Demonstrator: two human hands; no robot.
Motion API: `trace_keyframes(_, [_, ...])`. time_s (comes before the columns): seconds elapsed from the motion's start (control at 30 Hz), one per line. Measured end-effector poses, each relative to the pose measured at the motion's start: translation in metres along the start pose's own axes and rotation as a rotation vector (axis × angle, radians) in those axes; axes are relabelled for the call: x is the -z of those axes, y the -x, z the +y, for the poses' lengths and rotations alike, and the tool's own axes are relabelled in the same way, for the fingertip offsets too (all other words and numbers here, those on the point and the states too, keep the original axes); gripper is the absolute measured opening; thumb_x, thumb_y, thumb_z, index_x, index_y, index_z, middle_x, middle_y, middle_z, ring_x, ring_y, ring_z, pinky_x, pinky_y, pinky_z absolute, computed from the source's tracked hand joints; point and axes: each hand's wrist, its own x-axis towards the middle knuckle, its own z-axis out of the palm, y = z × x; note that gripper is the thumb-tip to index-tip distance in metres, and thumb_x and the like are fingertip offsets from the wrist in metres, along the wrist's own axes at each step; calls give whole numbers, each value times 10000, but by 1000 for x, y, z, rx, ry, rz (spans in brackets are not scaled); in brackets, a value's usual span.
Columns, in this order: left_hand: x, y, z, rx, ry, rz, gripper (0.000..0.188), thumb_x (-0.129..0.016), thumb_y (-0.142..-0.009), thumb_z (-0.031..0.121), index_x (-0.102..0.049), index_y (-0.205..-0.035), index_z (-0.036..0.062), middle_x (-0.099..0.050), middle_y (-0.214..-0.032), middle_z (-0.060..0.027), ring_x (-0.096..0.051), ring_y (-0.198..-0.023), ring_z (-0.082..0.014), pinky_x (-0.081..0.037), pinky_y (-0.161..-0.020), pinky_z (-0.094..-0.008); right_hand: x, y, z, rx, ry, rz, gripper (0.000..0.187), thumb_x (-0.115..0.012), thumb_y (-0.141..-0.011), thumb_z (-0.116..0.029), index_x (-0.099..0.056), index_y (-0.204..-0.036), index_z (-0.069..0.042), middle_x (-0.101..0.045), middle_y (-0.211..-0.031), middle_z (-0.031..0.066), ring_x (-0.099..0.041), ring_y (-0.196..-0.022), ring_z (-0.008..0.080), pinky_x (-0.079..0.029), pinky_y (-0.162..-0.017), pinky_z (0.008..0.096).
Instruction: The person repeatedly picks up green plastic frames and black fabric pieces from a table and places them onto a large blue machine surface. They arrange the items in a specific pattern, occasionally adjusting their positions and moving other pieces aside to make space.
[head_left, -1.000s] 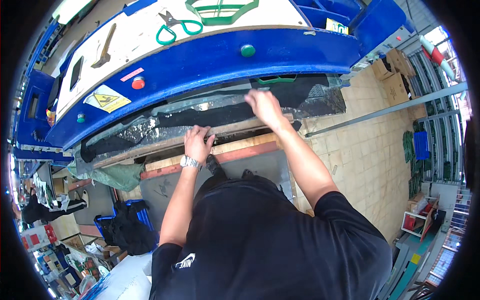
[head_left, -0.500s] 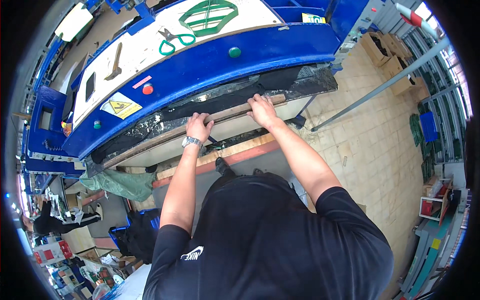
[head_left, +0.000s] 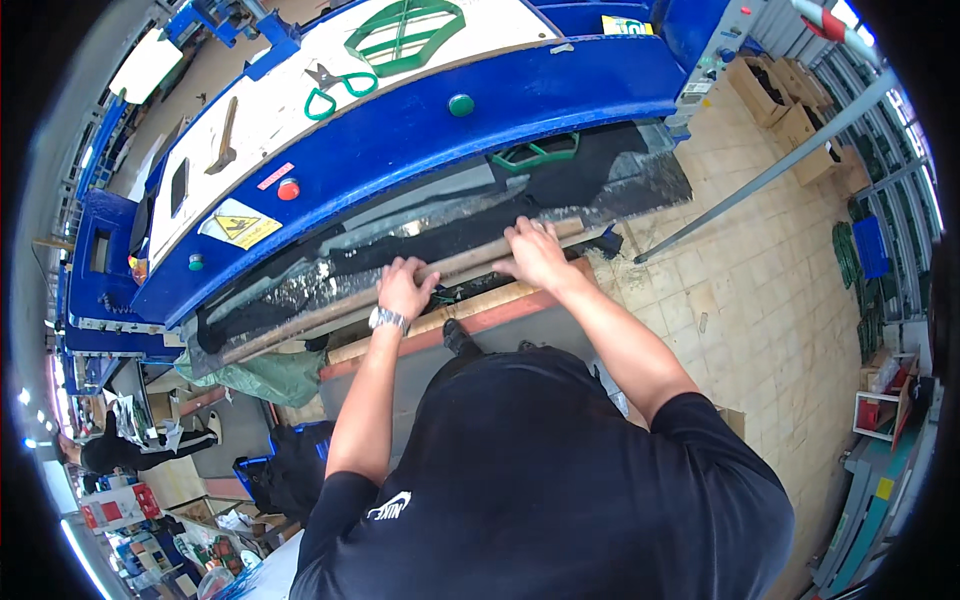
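Both my hands are curled over a wooden strip along the near edge of a dark, worn board. My left hand holds it near the middle, with a watch on the wrist. Further right, my right hand grips the same strip close to its right end. Black cloth lies rumpled across the board. Beyond it, partly hidden below the blue press beam, a green cutting die rests on the cloth.
On the press top lie green-handled scissors, a hammer, a flat black object and another green die. Red and green buttons line the beam. A grey pole slants at right; a person is far left.
The board has slid toward me, out from below the beam, with both hands on its strip. More black cloth and the green die on it now show.
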Motion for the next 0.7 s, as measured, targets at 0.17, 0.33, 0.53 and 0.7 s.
trace_keyframes(0.17, [-6, 14, 10, 81, 203, -199, 304, -728, -917, 388, -751, -949, 86, -711, -876, -97, -680, -859, -235, -533, -784, -391, 16, 15, 31, -71, -331, -213, 503, -824, -769, -444, -724, -1043, -33, -642, -1115, 178, -623, -1107, 370, -511, -925, 473])
trace_keyframes(0.33, [-43, -35, 64, 113, 741, -264, 274, -642, -1015, 252, -707, -1127, 10, -735, -911, -35, -653, -848, -96, -530, -761, -265, 33, -3, 49, -167, 75, 386, 736, -836, -740, -431, -580, -1299, -27, -659, -1140, 165, -630, -1080, 359, -491, -915, 507])
trace_keyframes(0.53, [-103, -86, 125, 464, 1251, -546, 311, -530, -1060, 187, -575, -1296, -12, -698, -1165, -131, -719, -1014, -223, -590, -831, -331, 49, 10, 74, -210, -267, -18, 816, -888, -653, -323, -576, -1316, 36, -679, -1087, 216, -688, -1010, 346, -572, -855, 421])
trace_keyframes(0.7, [-96, -84, 155, 489, 730, -680, 365, -704, -966, 281, -657, -1128, -43, -737, -910, -137, -736, -917, -179, -593, -770, -321, 90, 34, 131, -287, -1003, -37, 737, -873, -741, -119, -544, -1376, 62, -678, -1159, 96, -639, -1007, 134, -529, -895, 300])
